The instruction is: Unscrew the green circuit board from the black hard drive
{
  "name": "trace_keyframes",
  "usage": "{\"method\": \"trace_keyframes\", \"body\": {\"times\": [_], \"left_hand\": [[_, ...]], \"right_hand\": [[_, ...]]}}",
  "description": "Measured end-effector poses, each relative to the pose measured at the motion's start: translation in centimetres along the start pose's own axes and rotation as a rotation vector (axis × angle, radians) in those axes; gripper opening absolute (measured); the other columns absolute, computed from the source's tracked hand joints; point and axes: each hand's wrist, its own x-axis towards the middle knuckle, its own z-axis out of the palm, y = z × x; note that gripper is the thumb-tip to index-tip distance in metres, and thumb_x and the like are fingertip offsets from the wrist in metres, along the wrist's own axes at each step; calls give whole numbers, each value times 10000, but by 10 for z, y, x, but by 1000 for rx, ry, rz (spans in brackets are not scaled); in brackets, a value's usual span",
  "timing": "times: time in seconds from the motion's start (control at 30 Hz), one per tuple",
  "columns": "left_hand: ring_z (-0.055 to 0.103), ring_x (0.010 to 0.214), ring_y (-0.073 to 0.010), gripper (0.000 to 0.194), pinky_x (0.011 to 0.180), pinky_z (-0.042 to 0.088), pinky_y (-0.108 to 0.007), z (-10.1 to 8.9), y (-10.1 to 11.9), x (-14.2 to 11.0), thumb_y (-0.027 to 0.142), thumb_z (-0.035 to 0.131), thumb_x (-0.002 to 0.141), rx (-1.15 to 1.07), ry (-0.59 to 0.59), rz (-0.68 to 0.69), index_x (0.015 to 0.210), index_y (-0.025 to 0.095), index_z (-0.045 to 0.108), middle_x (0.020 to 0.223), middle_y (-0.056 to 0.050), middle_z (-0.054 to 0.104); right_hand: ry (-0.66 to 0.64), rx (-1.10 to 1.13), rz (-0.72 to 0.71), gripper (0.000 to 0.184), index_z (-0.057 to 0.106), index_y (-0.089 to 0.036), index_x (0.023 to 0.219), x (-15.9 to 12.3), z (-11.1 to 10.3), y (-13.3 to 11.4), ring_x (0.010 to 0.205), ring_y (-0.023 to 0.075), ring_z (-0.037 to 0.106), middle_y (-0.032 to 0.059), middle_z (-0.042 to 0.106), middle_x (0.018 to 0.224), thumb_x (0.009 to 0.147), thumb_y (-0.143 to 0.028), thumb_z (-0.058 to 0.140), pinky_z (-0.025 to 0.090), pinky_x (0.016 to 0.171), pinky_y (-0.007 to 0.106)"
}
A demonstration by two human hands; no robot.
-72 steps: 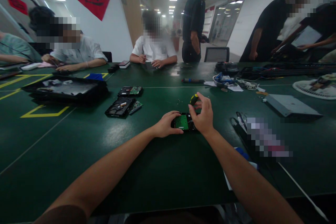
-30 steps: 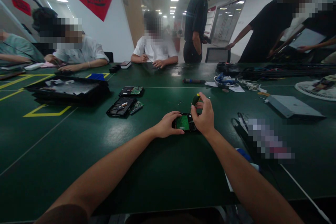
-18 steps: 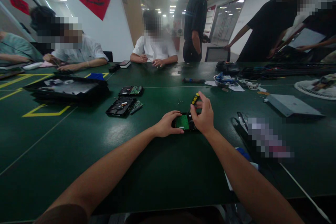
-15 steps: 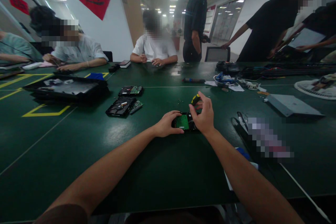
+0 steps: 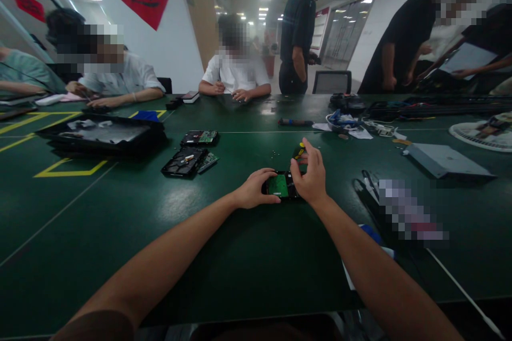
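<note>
Toward left edge of worktop (image 5: 224, 266): black tray (image 5: 124, 132) with pale pieces (image 5: 104, 124) inside, blue piece (image 5: 147, 116) at its rear right corner. Next, left of centre: flat unit with part-green face (image 5: 200, 138), nearer far edge; in front of it, black casing (image 5: 176, 166), small pale part (image 5: 188, 159) on top, loose circuit board (image 5: 208, 162) just beside at right. Mid-worktop, well back from near edge: with left hand (image 5: 256, 189), braces black unit with green board (image 5: 278, 185) by its left end, thumb on near side, fingers on far side, grip spread across unit. Behind unit: tiny bright specks (image 5: 274, 155), maybe screws. With right hand (image 5: 311, 178), pinches yellow-and-dark driver handle (image 5: 298, 151) above unit's right end, narrow fingertip grip; cannot tell about contact below. Just changed at driver handle: more upright, less yellow showing than half a second ago; unit and left hand unmoved. Reads as twisting between fingertips, work at right end in progress, unit kept steady. Beyond far edge: black-shirted person (image 5: 400, 37), hand now off chair (image 5: 332, 83), no apparent bearing. Toward right edge: blue tangle (image 5: 343, 119), gray metal box (image 5: 448, 161), white round grille (image 5: 482, 139).
</note>
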Motion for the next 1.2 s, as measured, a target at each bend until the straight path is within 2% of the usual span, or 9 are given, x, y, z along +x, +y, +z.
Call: {"method": "trace_keyframes", "body": {"times": [0.2, 0.4, 0.53, 0.7, 0.9, 1.07, 1.2], "left_hand": [[434, 1412, -357, 876, 1183, 346, -523, -1, 1, 0, 608, 788, 726, 14, -4, 8, 1450, 211, 496, 1520, -157, 457], [443, 1402, -357, 868, 1183, 342, -532, 0, -1, 1, 607, 796, 718, 1, 5, 8, 1437, 211, 512, 1508, -162, 469], [443, 1400, -359, 876, 1177, 352, -528, 0, -1, 1, 610, 797, 717, 2, 8, 23, 1438, 207, 510, 1502, -163, 474], [433, 1409, -357, 896, 1181, 348, -529, 1, -3, 0, 630, 786, 719, 6, -5, 5, 1452, 204, 493, 1509, -167, 461], [438, 1404, -366, 890, 1173, 351, -545, 1, -4, 1, 632, 785, 719, 1, -5, 7, 1449, 211, 499, 1506, -166, 469], [432, 1411, -365, 875, 1175, 350, -549, -1, -1, 0, 619, 788, 724, 0, -8, 2, 1450, 225, 498, 1515, -158, 462], [441, 1404, -365, 867, 1177, 347, -545, -2, 2, -1, 603, 800, 717, -9, 2, 7, 1439, 221, 510, 1513, -157, 466]], "right_hand": [[7, -22, 1, 656, 330, -298, 1543, 0, 0, 0, 924, 216, 645, 129, 531, 1300, 939, -258, 583, 643, 757, 417], [10, -13, 11, 634, 309, -286, 1552, -1, 1, 1, 979, 226, 654, 138, 531, 1339, 962, -250, 537, 634, 837, 443], [27, -9, 13, 637, 339, -281, 1530, -2, 1, 3, 928, 213, 649, 137, 527, 1301, 942, -274, 584, 643, 761, 406], [19, -32, 5, 640, 305, -274, 1544, -2, 1, 2, 971, 220, 655, 139, 525, 1342, 950, -238, 541, 635, 836, 440], [40, -43, 7, 633, 349, -264, 1509, -1, 1, 2, 878, 204, 655, 141, 529, 1301, 925, -256, 595, 640, 785, 444], [23, -16, -2, 637, 321, -265, 1525, -2, 1, 2, 967, 228, 658, 156, 525, 1329, 935, -221, 557, 641, 831, 468], [34, -21, 8, 646, 325, -265, 1522, -2, 2, 3, 897, 207, 666, 151, 535, 1304, 931, -242, 583, 646, 807, 450]]}}
